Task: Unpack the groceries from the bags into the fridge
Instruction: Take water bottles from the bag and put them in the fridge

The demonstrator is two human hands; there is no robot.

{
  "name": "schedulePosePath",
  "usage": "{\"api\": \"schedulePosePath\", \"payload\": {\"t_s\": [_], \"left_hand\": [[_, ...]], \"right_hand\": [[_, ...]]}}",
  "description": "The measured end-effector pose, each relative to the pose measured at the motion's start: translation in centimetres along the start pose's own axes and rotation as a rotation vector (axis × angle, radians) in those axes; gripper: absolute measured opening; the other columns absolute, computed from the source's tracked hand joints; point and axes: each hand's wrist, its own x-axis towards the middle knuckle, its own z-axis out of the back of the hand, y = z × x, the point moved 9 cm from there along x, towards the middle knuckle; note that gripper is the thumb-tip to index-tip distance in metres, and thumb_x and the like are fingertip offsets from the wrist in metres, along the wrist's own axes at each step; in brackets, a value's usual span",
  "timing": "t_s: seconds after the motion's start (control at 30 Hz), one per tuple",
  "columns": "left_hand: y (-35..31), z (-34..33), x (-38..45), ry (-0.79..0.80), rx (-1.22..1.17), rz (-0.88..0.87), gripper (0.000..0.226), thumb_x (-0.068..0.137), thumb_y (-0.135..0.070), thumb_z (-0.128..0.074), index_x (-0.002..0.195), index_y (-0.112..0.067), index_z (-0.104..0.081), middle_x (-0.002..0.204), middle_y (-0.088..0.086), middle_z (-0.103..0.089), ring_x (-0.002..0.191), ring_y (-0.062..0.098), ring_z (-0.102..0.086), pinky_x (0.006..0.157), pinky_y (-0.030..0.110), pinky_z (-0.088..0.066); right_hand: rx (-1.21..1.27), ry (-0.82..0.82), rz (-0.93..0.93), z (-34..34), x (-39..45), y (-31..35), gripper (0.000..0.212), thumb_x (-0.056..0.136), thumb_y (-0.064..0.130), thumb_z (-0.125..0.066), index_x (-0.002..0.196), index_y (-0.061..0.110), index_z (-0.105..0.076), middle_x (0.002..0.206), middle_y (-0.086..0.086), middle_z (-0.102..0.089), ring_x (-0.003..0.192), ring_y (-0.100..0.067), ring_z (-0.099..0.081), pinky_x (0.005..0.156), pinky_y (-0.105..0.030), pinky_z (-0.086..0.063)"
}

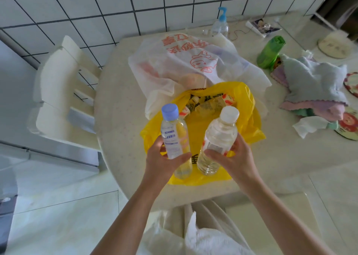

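Both bottles are up out of the yellow bag [249, 119] at the centre of the frame, so the step in hand looks like carrying them to the fridge; best to keep them upright and grip at mid-body, clear of the bag's loose plastic. The left hand [164, 161] has its fingers curled round the blue-capped bottle [172, 134]; the right hand [234, 157] wraps the white-capped bottle [219, 138]. The white bag [174, 61] lies behind on the tabletop [120, 107], still full.

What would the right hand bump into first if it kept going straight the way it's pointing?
Probably the yellow bag: the right hand, holding the white-capped bottle, points up and away over it. Depth is unclear, so height might carry it clear.
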Motion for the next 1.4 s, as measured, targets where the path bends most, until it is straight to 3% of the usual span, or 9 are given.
{"api": "schedulePosePath", "payload": {"t_s": [0.13, 0.37, 0.5, 0.57, 0.73, 0.9, 1.1, 1.23, 1.4], "left_hand": [[1.4, 1.0, -2.8, -0.047, 0.010, 0.017, 0.053, 0.060, -0.026, -0.091, 0.104, -0.031, -0.061, 0.093, -0.013, -0.070, 0.091, 0.008, -0.065, 0.075, 0.024, -0.055], [3.8, 1.2, -9.6, -0.135, -0.025, 0.070, 0.050, 0.062, -0.015, -0.089, 0.101, -0.024, -0.060, 0.092, -0.008, -0.069, 0.085, 0.005, -0.065, 0.068, 0.013, -0.052], [6.0, 1.2, -15.3, -0.227, -0.075, 0.117, 0.052, 0.063, -0.017, -0.089, 0.106, -0.025, -0.062, 0.094, -0.010, -0.070, 0.088, 0.008, -0.066, 0.073, 0.021, -0.054], [6.9, 1.3, -18.6, -0.284, -0.094, 0.115, 0.050, 0.062, -0.016, -0.089, 0.103, -0.027, -0.063, 0.091, -0.012, -0.069, 0.084, 0.004, -0.064, 0.069, 0.015, -0.052], [10.0, 1.7, -26.9, -0.401, -0.136, 0.163, 0.048, 0.061, -0.018, -0.090, 0.099, -0.029, -0.064, 0.088, -0.013, -0.071, 0.082, 0.001, -0.064, 0.071, 0.017, -0.053], [13.2, 3.6, -34.7, -0.564, -0.180, 0.259, 0.045, 0.064, -0.011, -0.087, 0.101, -0.022, -0.063, 0.083, -0.013, -0.072, 0.078, -0.011, -0.063, 0.073, 0.025, -0.051], [16.6, 6.6, -42.3, -0.749, -0.241, 0.334, 0.046, 0.066, -0.010, -0.086, 0.099, -0.029, -0.060, 0.090, -0.011, -0.067, 0.074, -0.014, -0.058, 0.059, 0.005, -0.046], [19.3, 9.0, -47.0, -0.854, -0.289, 0.387, 0.047, 0.063, -0.012, -0.088, 0.099, -0.030, -0.061, 0.091, -0.010, -0.068, 0.077, -0.010, -0.060, 0.066, 0.014, -0.050], [23.3, 13.8, -53.7, -0.967, -0.322, 0.470, 0.048, 0.063, -0.018, -0.089, 0.098, -0.031, -0.058, 0.091, -0.010, -0.066, 0.079, -0.003, -0.060, 0.064, 0.014, -0.047]], "right_hand": [[-0.025, 0.037, 0.014, -0.3, -2.0, -0.1, 0.061, 0.061, 0.016, -0.089, 0.111, 0.031, -0.058, 0.099, 0.011, -0.067, 0.089, -0.003, -0.062, 0.069, -0.015, -0.049], [-0.016, 0.138, -0.022, -0.1, -7.1, -2.2, 0.069, 0.053, 0.030, -0.085, 0.116, 0.032, -0.058, 0.103, 0.010, -0.068, 0.095, -0.011, -0.062, 0.070, -0.020, -0.047], [-0.055, 0.242, 0.012, 0.2, -10.9, -2.7, 0.064, 0.057, 0.011, -0.090, 0.112, 0.026, -0.060, 0.093, 0.011, -0.070, 0.081, -0.003, -0.063, 0.063, -0.012, -0.047], [-0.065, 0.320, 0.022, 0.2, -13.2, -3.1, 0.057, 0.064, 0.003, -0.085, 0.110, 0.025, -0.060, 0.093, 0.013, -0.070, 0.079, 0.002, -0.063, 0.063, -0.012, -0.048], [-0.114, 0.472, 0.032, -0.2, -18.5, -4.8, 0.053, 0.065, 0.011, -0.086, 0.110, 0.025, -0.061, 0.098, 0.005, -0.071, 0.092, -0.016, -0.066, 0.077, -0.035, -0.056], [-0.166, 0.615, 0.000, -2.8, -23.5, -6.0, 0.061, 0.055, 0.033, -0.086, 0.109, 0.028, -0.059, 0.099, 0.006, -0.070, 0.093, -0.015, -0.067, 0.081, -0.040, -0.057], [-0.365, 0.802, 0.114, -7.8, -29.4, -6.1, 0.055, 0.059, 0.033, -0.089, 0.103, 0.024, -0.057, 0.090, 0.010, -0.068, 0.077, -0.001, -0.063, 0.061, -0.013, -0.048], [-0.412, 0.925, 0.079, -11.6, -33.5, -7.2, 0.058, 0.058, 0.037, -0.089, 0.106, 0.032, -0.055, 0.095, 0.013, -0.067, 0.087, -0.004, -0.064, 0.070, -0.024, -0.053], [-0.420, 1.071, 0.074, -17.5, -39.9, -7.3, 0.063, 0.061, 0.030, -0.088, 0.112, 0.031, -0.053, 0.103, 0.014, -0.065, 0.095, -0.004, -0.062, 0.064, -0.010, -0.048]]}}
